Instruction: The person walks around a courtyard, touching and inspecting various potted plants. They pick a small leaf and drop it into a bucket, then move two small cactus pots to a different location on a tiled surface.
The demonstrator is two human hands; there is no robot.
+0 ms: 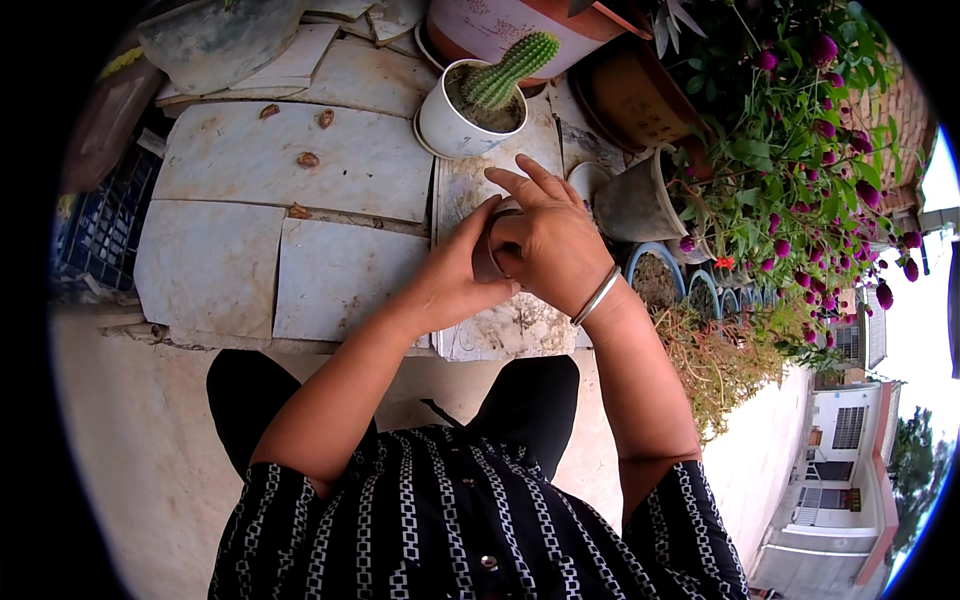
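Note:
My left hand (447, 275) is wrapped round a small brownish pot (485, 262), holding it just above the slabs; most of the pot is hidden by my hands. My right hand (553, 240), with a silver bangle at its wrist, lies over the pot's mouth. Its thumb and forefinger bend down into the mouth in a pinch, while other fingers stretch out past the rim. Whatever those fingertips hold, if anything, is hidden. Just beyond my hands stands a white pot (462, 125) with a green ribbed cactus (510, 72) leaning right.
Pale tiles (290, 160) cover the ledge, with several dry brown bits on them. A grey pot (635, 200) lies tipped beside a brown planter (635, 95). Purple-flowered plants (790, 190) crowd the right. A dark blue crate (105, 220) stands at left.

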